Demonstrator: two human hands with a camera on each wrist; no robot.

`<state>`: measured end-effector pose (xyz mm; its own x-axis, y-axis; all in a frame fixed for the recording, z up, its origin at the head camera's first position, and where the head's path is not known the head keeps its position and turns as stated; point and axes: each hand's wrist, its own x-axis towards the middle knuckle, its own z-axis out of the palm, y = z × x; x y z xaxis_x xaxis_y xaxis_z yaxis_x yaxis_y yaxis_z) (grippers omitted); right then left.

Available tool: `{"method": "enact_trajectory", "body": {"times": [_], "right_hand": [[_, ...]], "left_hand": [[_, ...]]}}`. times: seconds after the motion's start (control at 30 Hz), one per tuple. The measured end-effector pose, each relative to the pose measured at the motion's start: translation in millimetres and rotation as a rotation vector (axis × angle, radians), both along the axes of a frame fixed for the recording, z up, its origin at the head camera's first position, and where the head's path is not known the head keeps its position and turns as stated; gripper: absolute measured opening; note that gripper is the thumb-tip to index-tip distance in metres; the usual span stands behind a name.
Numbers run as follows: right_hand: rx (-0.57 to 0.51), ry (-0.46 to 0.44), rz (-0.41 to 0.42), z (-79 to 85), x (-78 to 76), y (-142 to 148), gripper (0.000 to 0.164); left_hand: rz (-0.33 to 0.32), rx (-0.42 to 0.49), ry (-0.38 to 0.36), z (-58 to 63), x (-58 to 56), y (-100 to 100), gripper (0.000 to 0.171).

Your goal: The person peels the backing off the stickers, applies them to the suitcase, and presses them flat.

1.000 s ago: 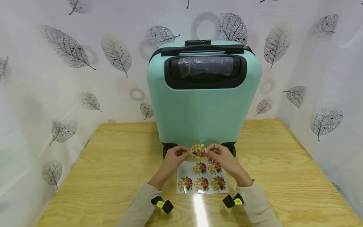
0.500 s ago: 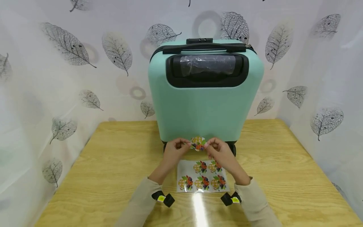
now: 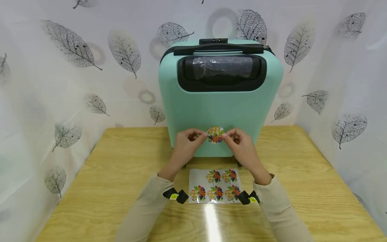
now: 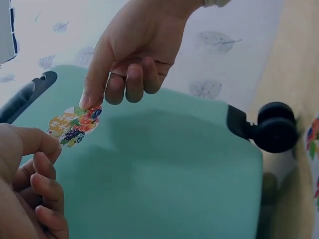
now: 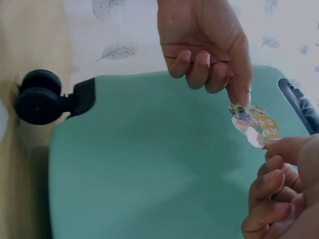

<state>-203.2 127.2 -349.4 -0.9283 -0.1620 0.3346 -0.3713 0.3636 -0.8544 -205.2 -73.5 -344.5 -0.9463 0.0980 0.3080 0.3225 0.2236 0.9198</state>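
Observation:
A fruit-printed sticker (image 3: 215,135) is stretched between both hands in front of the lower face of a mint-green suitcase (image 3: 222,109). My left hand (image 3: 186,144) pinches its left edge between thumb and index finger. The opposite edge is pinched by my right hand (image 3: 242,148) in the same way. In the left wrist view the sticker (image 4: 75,127) looks slightly tilted, its print facing out; whether its back touches the suitcase I cannot tell. The other fingers of both hands are curled loosely. Below the hands, a sticker sheet (image 3: 198,175) with several fruit stickers lies on the table.
The suitcase stands upright on the wooden table (image 3: 130,161), with a black handle recess (image 3: 222,85) near its top and a black wheel (image 4: 276,127) at a bottom corner. A leaf-patterned curtain (image 3: 121,84) hangs behind and at the sides.
Both hands have moved up and forward together with the sticker, from near the suitcase's bottom edge to in front of its lower face. The sheet has stayed on the table.

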Motion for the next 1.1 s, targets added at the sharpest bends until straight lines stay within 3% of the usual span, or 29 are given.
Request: {"method": "enact_trajectory", "body": {"times": [0.2,0.47,0.77,1.1], "right_hand": [[0.015,0.110,-0.047,12.4,-1.6,0,0.017],[0.057,0.263,-0.101,27.7,-3.4,-1,0.013],[0.108,0.439,-0.146,46.5,-9.6,1,0.010],[0.111,0.490,-0.186,59.5,-14.9,-2,0.012]], "left_hand": [[0.041,-0.030,0.083,15.1,-2.7,5,0.016],[0.105,-0.114,0.251,31.5,-5.3,10,0.015],[0.192,-0.250,0.400,55.6,-9.6,14,0.013],[0.235,-0.313,0.440,67.6,-16.5,14,0.013]]}}
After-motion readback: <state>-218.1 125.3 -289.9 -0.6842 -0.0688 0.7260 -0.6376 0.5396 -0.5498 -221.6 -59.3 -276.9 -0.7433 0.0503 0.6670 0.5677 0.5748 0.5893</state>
